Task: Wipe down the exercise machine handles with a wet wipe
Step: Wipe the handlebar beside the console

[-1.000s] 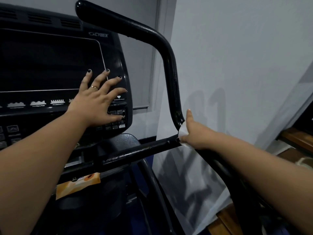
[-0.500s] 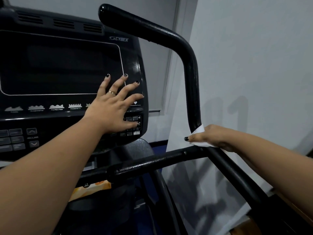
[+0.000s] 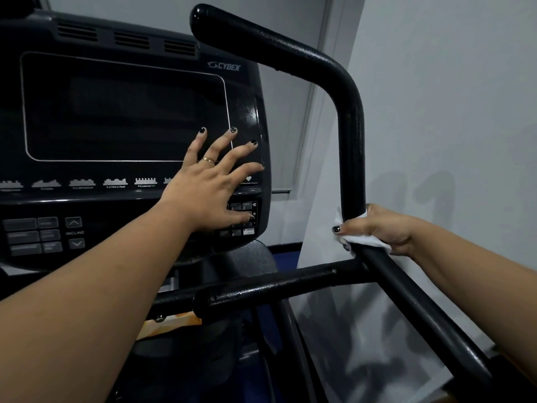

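A thick black handle bar (image 3: 350, 135) rises on the machine's right side, bends left at the top and slopes down to the lower right. My right hand (image 3: 377, 228) wraps around this bar just above its junction with a cross bar (image 3: 279, 283), gripping a white wet wipe (image 3: 364, 239) against the metal. My left hand (image 3: 212, 181) rests flat on the black console (image 3: 122, 117), fingers spread over the screen's lower right corner and the keypad.
A grey wall (image 3: 450, 97) stands close behind the right handle. An orange and white packet (image 3: 171, 324) lies on the shelf under the console. A short black grip (image 3: 232, 295) points toward me below the cross bar.
My right hand with the wipe has slid a little up the upright bar and closed around it. The view has shifted, so the console sits further right. My left hand stays put.
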`<action>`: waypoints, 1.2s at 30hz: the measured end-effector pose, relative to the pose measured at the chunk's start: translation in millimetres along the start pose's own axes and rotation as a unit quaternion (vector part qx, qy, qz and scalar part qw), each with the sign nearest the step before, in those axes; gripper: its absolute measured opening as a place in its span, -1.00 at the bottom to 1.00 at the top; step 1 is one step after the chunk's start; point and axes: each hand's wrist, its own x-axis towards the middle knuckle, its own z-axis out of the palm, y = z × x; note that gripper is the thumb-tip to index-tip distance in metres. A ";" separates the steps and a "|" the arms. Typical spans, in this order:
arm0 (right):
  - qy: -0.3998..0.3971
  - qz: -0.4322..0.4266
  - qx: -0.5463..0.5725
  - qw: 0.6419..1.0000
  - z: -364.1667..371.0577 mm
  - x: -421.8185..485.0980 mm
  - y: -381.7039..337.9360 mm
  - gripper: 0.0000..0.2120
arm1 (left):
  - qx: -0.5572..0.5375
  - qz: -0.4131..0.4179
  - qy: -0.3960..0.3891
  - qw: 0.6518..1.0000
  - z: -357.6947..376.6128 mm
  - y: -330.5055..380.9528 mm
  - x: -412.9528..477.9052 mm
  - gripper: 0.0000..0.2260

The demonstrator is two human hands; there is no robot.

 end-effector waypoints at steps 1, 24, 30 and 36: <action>0.006 -0.012 0.002 1.000 -1.0 3.0 -2.3 -0.81 | 0.000 -0.001 -0.001 1.000 -0.4 -0.1 -0.4 -0.23; 0.073 -0.162 0.073 0.981 0.6 24.6 -21.7 -0.60 | 0.013 -0.001 -0.008 1.000 -1.3 0.4 0.2 -0.23; 0.019 -0.021 0.092 0.995 10.2 -3.5 17.4 -0.52 | 0.019 0.000 -0.012 1.000 -1.6 0.2 0.6 -0.23; 0.084 0.070 -0.047 0.993 11.9 -19.9 15.2 -0.76 | 0.020 0.002 -0.012 1.000 -1.0 -0.6 0.7 -0.22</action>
